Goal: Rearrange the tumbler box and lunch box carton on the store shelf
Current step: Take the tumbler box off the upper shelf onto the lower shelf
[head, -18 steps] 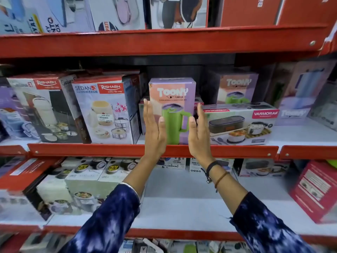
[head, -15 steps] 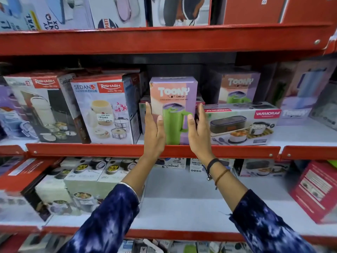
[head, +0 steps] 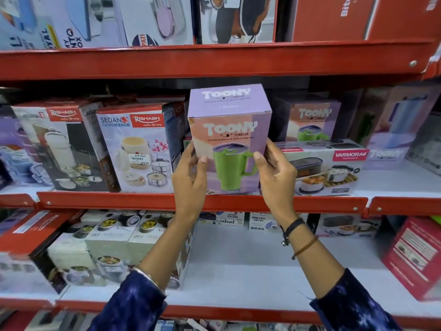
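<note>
**A:** Which step is she on?

**B:** Tumbler box [head: 229, 139], by the look of it. Both hands clamp it: left hand [head: 188, 177] on its left side, right hand [head: 274, 173] on its right, thumbs lapped over the front face. Top face tips toward us, bottom edge sits right at the red lip of the middle shelf [head: 310, 204]. Lifted or just tilted, can't tell.

**A:** Lunch box carton?

**B:** Varmora carton [head: 334, 168] lies flat just right of the tumbler box, behind the right hand. Neither hand is on it.

**A:** Next move?

**B:** My guess: pull the box clear of the lip, keep the squeeze even so it doesn't twist. Tight slot, with the Sedan lunch pack [head: 138, 151] close on the left and the carton on the right.
</note>
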Tool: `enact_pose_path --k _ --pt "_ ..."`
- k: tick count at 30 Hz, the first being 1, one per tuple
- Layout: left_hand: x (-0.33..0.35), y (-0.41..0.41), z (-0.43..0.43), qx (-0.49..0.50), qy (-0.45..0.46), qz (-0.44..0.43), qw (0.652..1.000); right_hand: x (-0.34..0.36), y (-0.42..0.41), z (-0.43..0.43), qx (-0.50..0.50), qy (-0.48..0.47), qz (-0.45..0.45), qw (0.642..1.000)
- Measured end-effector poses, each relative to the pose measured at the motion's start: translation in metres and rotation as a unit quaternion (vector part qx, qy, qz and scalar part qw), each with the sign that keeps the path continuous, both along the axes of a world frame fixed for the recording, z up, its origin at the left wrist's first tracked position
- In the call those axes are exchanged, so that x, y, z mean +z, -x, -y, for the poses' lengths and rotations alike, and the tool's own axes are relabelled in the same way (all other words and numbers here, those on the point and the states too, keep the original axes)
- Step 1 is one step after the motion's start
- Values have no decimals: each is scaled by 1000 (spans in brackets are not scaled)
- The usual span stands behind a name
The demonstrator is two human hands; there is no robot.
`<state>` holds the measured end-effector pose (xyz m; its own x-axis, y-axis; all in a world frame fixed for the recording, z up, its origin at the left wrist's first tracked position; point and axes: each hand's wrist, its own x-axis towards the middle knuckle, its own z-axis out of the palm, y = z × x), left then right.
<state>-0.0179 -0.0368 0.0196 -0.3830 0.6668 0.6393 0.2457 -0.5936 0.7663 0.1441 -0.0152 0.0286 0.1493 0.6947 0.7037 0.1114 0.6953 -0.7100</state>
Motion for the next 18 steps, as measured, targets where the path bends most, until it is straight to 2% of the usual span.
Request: enact_pose_path --k 5,9,18 --pt "3 -20 44 20 -20 -22 999 -4 -32 33 14 -22 -24 999" --pt "-17 -37 71 22 -7 -44 999 -23 -66 57 -1 -23 4 1000" --pt "-100 -72 95 -53 90 -62 993 -96 -137 77 22 104 123 987"
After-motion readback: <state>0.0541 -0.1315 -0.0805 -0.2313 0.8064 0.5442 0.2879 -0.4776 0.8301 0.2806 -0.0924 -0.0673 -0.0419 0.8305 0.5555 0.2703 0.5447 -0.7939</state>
